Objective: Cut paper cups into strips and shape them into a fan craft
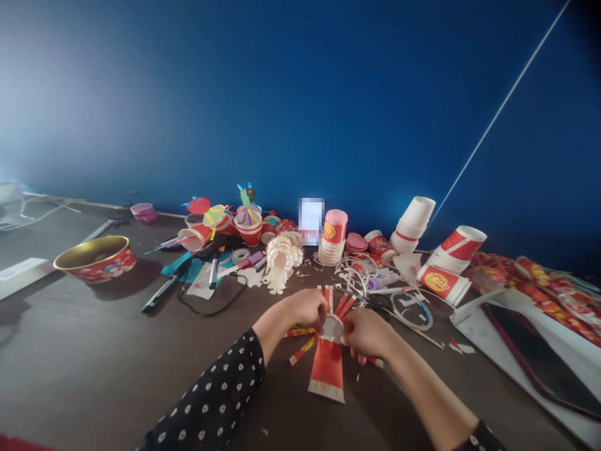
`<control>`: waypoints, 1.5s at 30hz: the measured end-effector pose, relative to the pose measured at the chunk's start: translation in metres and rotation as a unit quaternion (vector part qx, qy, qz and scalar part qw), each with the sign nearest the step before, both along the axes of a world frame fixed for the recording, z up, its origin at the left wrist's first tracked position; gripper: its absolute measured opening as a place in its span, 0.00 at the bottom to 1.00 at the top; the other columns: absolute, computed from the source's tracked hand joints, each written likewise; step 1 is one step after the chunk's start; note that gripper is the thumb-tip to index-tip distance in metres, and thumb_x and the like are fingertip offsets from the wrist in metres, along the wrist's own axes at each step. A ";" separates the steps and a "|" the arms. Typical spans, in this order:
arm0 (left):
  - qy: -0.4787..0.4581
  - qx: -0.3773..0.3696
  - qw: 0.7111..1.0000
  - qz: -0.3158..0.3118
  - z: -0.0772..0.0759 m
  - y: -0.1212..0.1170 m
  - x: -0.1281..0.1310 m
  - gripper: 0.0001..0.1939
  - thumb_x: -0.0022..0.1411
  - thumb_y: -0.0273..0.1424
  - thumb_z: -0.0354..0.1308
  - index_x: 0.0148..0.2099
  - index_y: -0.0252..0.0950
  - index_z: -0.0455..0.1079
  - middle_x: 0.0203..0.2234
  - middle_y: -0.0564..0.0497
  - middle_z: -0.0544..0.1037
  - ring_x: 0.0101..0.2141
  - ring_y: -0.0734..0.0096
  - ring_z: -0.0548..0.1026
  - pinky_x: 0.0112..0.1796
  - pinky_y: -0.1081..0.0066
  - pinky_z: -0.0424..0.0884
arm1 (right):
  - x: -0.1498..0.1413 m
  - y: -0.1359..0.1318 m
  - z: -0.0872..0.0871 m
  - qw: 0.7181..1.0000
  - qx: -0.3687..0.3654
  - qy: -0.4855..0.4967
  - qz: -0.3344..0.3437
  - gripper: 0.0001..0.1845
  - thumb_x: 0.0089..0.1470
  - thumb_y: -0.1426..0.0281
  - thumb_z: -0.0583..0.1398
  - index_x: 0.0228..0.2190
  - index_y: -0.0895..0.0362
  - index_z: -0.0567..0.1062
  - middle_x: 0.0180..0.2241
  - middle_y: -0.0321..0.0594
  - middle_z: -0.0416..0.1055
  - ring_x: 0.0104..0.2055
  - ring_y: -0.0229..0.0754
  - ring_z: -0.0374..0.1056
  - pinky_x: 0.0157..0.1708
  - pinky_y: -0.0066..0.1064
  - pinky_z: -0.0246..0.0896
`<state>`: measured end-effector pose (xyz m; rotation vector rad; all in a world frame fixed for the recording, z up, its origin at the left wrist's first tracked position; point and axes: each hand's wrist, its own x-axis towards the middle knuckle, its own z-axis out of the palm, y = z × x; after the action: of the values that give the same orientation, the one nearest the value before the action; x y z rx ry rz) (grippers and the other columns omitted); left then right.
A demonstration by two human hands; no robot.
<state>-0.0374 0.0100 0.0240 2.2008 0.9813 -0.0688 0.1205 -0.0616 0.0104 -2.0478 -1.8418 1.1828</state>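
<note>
A red paper cup (327, 366), cut into strips, lies spread on the dark table with its round white base (333, 328) between my hands. Narrow red and yellow strips fan out from the base, and one wide strip points toward me. My left hand (307, 310) is closed at the left edge of the base, fingers curled in on the cup. At the right edge, my right hand (367, 333) is also closed, thumb and fingers pinching the cup's rim area. My fingertips are partly hidden.
A red tin with a gold inside (96, 260) stands at left. Behind are decorated cups (248, 225), a black-and-white pen (213, 272), a fringed white paper piece (282, 260), stacked cups (413, 225) and paper rings (354, 272). A phone (539, 357) lies on a white box at right.
</note>
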 end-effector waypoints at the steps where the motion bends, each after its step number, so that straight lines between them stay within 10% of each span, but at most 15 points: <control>1: -0.003 0.002 1.000 -0.002 0.000 0.000 0.000 0.07 0.37 0.22 0.63 0.24 0.32 0.71 0.20 0.55 0.74 0.23 0.75 0.68 0.24 0.77 0.58 | -0.002 -0.001 0.001 1.000 0.006 -0.006 -0.001 0.09 0.40 0.75 0.57 0.13 0.58 0.67 0.11 0.35 0.68 0.12 0.34 0.65 0.11 0.19 0.52; 45: 0.009 0.001 1.000 0.002 0.004 -0.015 -0.001 0.08 0.41 0.26 0.57 0.27 0.33 0.75 0.21 0.51 0.75 0.22 0.74 0.68 0.22 0.77 0.58 | 0.001 0.002 -0.006 0.981 -0.066 0.182 -0.021 0.08 0.44 0.79 0.56 0.17 0.59 0.68 0.10 0.29 0.67 0.12 0.31 0.64 0.14 0.19 0.59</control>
<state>-0.0388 -0.0047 0.0283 2.2039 0.9962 -0.0865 0.1214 -0.0599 0.0040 -1.7700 -1.5776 1.5808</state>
